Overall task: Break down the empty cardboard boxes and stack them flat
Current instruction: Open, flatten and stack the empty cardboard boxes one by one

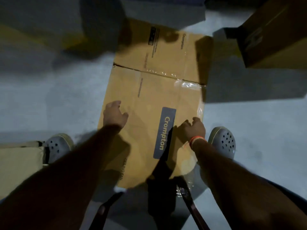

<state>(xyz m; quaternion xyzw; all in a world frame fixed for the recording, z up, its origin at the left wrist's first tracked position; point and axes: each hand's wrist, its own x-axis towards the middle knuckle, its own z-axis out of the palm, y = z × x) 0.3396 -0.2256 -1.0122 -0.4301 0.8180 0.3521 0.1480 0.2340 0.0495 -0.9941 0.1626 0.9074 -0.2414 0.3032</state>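
A flattened brown cardboard box (149, 90) with a blue "Crompton" label and clear tape lies on the grey floor between my feet. My left hand (114, 113) rests on its left part, fingers curled loosely, holding nothing. My right hand (194, 128), with an orange band at the wrist, presses near the box's right edge with fingers bent; whether it grips the edge is unclear. The box's near end is hidden by shadow and my arms.
An unflattened brown box (272, 39) stands at the upper right. More cardboard (33, 40) lies in shadow at the upper left. My grey clogs (224, 141) flank the flat box. Dark straps (191, 201) hang at the bottom.
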